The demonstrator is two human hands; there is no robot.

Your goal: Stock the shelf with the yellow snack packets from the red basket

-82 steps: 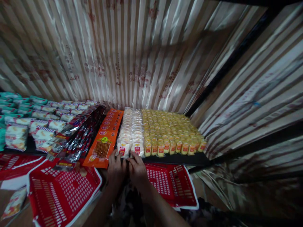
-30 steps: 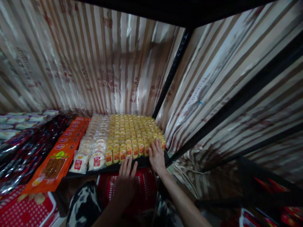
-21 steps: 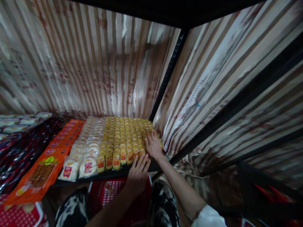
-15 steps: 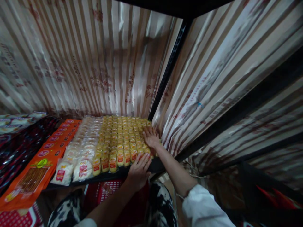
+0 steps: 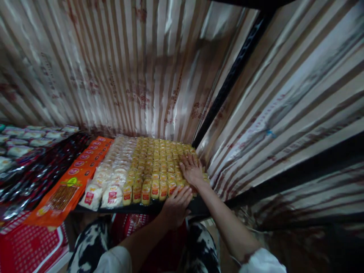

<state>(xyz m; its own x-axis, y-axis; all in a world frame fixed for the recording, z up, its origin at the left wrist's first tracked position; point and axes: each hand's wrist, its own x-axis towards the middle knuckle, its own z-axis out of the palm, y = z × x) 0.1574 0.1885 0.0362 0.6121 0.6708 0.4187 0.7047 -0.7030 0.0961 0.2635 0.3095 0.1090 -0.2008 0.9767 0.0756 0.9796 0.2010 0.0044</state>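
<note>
Rows of small yellow wrapped packets (image 5: 155,163) stand close together on a dark shelf (image 5: 113,213). My right hand (image 5: 192,170) lies with fingers spread on top of the packets at the right end. At the front edge, my left hand (image 5: 176,204) rests its fingertips against the front packets, fingers extended; neither hand grasps anything. Left of the yellow rows are white round wrapped packets (image 5: 112,195), and beside them lie overlapping orange packs (image 5: 64,195).
Dark shiny packs (image 5: 48,170) and white packs (image 5: 40,133) fill the shelf's far left. Red baskets (image 5: 31,242) sit below. A black metal post (image 5: 227,85) rises at the back corner before striped sheeting (image 5: 122,68).
The view has swung left, showing more of the white packs and red basket. Both hands keep nearly the same places on the yellow packets.
</note>
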